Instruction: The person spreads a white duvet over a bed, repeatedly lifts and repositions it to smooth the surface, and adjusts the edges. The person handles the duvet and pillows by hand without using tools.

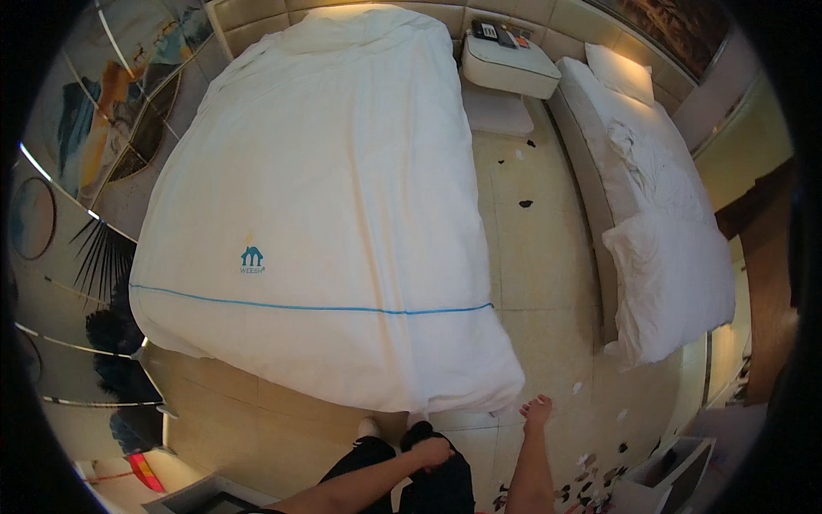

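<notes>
A large bed with a white duvet [317, 188] fills the middle, a thin blue line running across its lower part and a small blue emblem to the left. My left hand [431, 452] is closed in front of my dark trousers, below the duvet's near edge; whatever it may hold is hidden, with a black patch beside it. Just off the duvet's near right corner is my right hand [537, 411], its fingers loosely curled and apart, with nothing visible in them. The duvet hangs over the bed's near end and looks mostly smooth, with a few long creases.
On the right stands a narrower bed with rumpled white bedding [672, 274] and a pillow [620, 74]. A bedside table [511, 68] carries a dark telephone [485, 30]. Dark and pale petal-like pieces [526, 204] lie on the tiled floor [544, 274]. Patterned panels line the left wall.
</notes>
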`<state>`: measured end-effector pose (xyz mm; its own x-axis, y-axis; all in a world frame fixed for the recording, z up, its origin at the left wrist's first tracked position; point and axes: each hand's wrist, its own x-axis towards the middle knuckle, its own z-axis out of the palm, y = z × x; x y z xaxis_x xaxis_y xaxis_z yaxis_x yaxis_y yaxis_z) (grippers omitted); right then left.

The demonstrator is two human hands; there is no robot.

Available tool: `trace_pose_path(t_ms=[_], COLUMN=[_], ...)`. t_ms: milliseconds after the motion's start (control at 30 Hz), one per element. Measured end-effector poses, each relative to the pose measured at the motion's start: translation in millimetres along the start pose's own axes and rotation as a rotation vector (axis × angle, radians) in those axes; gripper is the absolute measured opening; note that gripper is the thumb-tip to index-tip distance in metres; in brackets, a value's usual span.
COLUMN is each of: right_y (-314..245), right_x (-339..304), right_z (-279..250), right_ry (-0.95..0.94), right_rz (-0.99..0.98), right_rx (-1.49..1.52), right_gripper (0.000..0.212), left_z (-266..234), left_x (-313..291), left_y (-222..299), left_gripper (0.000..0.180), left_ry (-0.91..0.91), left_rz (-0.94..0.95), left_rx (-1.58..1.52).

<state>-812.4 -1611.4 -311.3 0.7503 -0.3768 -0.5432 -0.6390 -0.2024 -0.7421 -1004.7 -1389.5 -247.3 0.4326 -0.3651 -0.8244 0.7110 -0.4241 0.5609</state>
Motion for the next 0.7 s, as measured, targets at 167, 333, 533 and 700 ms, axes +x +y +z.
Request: trace_pose_path(t_ms=[167, 333, 533, 700], right_y=[18.8, 17.2, -24.4, -57.2], right_x=[-3.7, 20.1, 61.0, 103.3], right_z=[88.2, 206.0, 171.5, 93.4], right_ry=[-0.555, -0.677, -0.854, -0.895], right_rz=[-0.146, -0.404, -0.631, -0.688], right_rx=[-0.39, -0.389, -0.492, -0.604], right_gripper=[0.063, 0.04, 0.007, 0.006], left_z=[-16.7, -111.4, -120.7, -73.8], left_x=[8.9, 47.1, 108.8, 126.5], left_y=[6.2, -12.1, 6.4, 64.9], left_gripper=[0.036, 0.034, 0.015, 0.01], left_ry=[1.067, 1.636, 1.472, 1.051], left_rz=[-0.003, -0.109, -0.228, -0.402], left_rx=[-0.152, 0.234, 0.149, 0.263])
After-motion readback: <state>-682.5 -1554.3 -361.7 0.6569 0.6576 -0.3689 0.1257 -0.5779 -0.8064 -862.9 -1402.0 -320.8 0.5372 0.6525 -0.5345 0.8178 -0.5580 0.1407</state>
